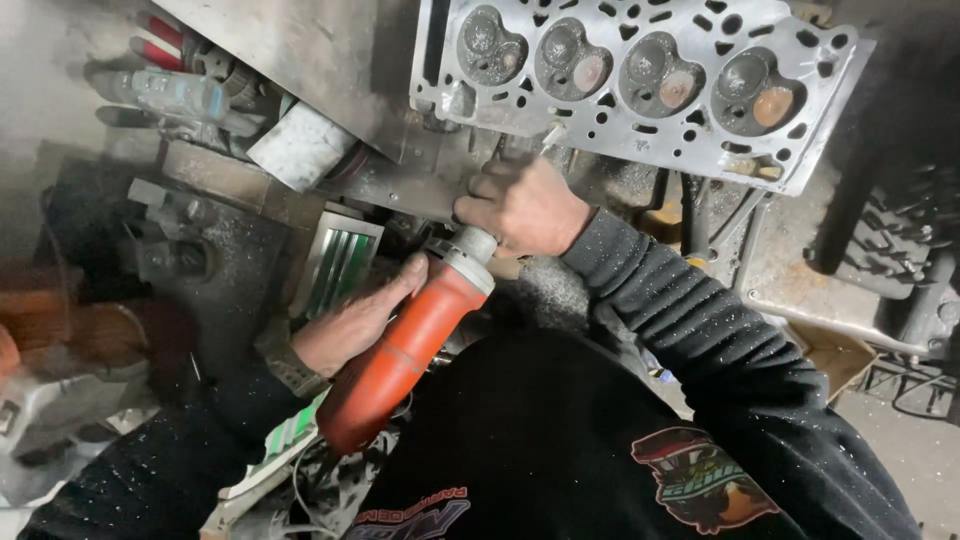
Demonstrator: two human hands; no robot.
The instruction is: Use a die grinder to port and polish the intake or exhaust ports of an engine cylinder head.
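Observation:
My left hand [350,322] wraps the orange body of a straight power grinder [410,345] from the left side. My right hand [522,205] grips the grinder's grey metal neck near its tip. The tip points up at the lower edge of an aluminium cylinder head [640,85], which shows several round combustion chambers with rusty valves. The tool bit itself is hidden behind my right hand. Both sleeves are black and flecked with metal dust.
A grey metal plate [300,50] leans at upper left beside a white block [300,145] and red-handled tools [160,40]. A dark cast part [200,260] sits left. A black tyre [900,230] and a metal tray [800,290] are at right.

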